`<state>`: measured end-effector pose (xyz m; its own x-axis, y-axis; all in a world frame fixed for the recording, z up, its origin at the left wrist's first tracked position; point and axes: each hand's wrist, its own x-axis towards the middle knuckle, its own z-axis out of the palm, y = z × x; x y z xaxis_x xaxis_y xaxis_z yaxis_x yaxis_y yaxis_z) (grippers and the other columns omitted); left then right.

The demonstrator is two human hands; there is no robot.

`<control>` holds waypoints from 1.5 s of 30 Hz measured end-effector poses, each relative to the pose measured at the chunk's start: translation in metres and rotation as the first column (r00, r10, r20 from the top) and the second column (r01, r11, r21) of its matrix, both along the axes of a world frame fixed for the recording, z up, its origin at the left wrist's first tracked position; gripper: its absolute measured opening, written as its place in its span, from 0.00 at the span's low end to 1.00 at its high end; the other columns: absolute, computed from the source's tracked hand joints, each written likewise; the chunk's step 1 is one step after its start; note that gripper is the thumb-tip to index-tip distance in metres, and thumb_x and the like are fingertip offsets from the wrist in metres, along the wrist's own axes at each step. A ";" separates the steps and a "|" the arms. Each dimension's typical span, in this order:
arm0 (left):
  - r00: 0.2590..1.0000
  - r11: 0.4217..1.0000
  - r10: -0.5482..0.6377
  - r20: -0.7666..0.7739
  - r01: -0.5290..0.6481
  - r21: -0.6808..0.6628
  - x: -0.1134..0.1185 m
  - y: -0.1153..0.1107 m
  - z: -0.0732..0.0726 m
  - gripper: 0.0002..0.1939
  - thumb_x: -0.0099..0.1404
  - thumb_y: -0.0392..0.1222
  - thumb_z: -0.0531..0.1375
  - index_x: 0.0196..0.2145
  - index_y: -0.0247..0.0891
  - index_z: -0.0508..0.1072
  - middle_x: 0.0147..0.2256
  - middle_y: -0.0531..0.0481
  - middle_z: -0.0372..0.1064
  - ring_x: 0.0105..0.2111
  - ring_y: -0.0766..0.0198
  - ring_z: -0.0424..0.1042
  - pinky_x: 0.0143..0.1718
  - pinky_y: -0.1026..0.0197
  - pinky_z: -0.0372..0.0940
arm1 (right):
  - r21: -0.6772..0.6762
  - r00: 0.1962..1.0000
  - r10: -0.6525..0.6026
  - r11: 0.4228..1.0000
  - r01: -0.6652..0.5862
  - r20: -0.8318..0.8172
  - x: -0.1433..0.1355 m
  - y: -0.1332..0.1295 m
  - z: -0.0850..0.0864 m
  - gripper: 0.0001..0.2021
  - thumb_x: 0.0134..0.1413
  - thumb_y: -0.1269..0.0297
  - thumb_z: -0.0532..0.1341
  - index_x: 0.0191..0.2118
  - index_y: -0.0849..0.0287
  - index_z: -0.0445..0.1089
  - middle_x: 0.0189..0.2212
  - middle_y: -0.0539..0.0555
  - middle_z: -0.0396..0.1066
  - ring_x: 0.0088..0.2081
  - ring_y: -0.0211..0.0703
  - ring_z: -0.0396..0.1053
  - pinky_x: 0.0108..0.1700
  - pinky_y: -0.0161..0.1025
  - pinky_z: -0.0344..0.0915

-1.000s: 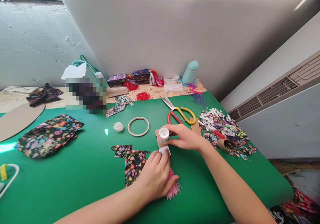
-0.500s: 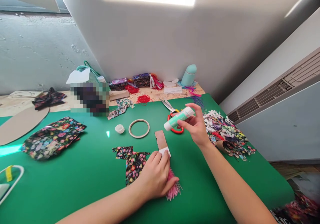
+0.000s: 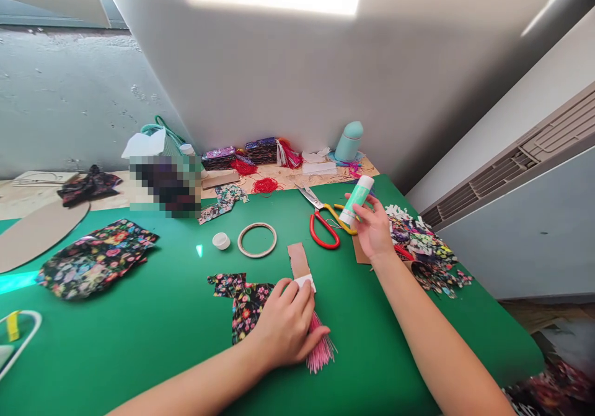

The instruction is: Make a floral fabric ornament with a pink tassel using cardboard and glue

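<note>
My left hand [image 3: 288, 323] lies over a brown cardboard strip [image 3: 298, 260], its fingertips pressing a white piece [image 3: 305, 281] at the near end. Pink tassel threads [image 3: 320, 348] fan out below these fingers; where they join the strip is hidden. Beside and partly under the hand is black floral fabric [image 3: 246, 304]. A white-and-green glue stick [image 3: 356, 200] is held tilted above the table in my right hand [image 3: 373, 230]. Behind the glue stick lie scissors [image 3: 324, 230] with one red and one yellow handle, their blades pointing away.
A ring-shaped roll [image 3: 257, 240] and a small white cap [image 3: 221, 240] lie on the green mat [image 3: 162, 341]. Fabric scraps [image 3: 425, 242] are heaped at right. Floral fabric [image 3: 97, 258] lies left. Along the back stand a turquoise bottle [image 3: 348, 142] and stacked patterned pieces [image 3: 261, 150].
My right hand has moved slightly right with the glue stick, which now stands steeper. More of the scissors' handles shows. My left hand keeps its place on the strip.
</note>
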<state>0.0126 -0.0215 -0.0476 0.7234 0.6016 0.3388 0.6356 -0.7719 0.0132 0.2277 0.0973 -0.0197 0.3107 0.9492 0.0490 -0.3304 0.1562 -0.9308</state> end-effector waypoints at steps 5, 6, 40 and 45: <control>1.000 0.999 0.020 0.002 -0.020 -0.029 0.000 0.000 0.002 0.24 0.64 0.52 0.52 0.44 0.28 0.72 0.42 0.37 0.69 0.38 0.52 0.64 0.43 0.49 0.60 | 0.093 0.878 -0.142 0.989 0.112 0.456 0.008 0.004 -0.008 0.25 0.43 0.63 0.66 0.49 0.58 0.62 0.45 0.58 0.72 0.45 0.49 0.71 0.49 0.49 0.66; 1.000 0.999 0.025 -0.001 -0.025 -0.037 0.000 0.000 0.003 0.24 0.64 0.52 0.52 0.45 0.28 0.71 0.42 0.37 0.69 0.38 0.52 0.64 0.43 0.49 0.60 | 0.094 0.827 -0.171 0.985 0.143 0.535 0.010 0.005 -0.010 0.25 0.44 0.63 0.65 0.50 0.58 0.62 0.44 0.59 0.72 0.44 0.49 0.71 0.50 0.50 0.66; 0.929 0.900 0.265 0.258 -0.142 -0.412 -0.027 0.032 0.052 0.07 0.66 0.37 0.49 0.39 0.37 0.66 0.37 0.45 0.67 0.39 0.56 0.67 0.40 0.53 0.63 | 0.519 0.216 -0.581 0.807 0.281 0.785 0.011 -0.004 -0.009 0.42 0.49 0.61 0.59 0.65 0.59 0.34 0.59 0.67 0.47 0.61 0.62 0.47 0.60 0.66 0.42; 0.946 0.880 0.324 0.009 -0.298 -0.371 -0.054 0.057 0.059 0.09 0.65 0.33 0.49 0.37 0.36 0.69 0.37 0.45 0.67 0.36 0.56 0.68 0.37 0.53 0.64 | 0.660 0.183 -0.695 0.718 0.222 0.695 0.004 -0.012 0.003 0.40 0.49 0.63 0.58 0.64 0.56 0.36 0.60 0.65 0.44 0.61 0.63 0.45 0.58 0.66 0.46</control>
<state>-0.0414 0.0351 0.0118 0.4623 0.8813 0.0980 0.8294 -0.4688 0.3039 0.2312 0.0858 -0.0171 0.2206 0.4669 0.8564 0.8658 0.3106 -0.3924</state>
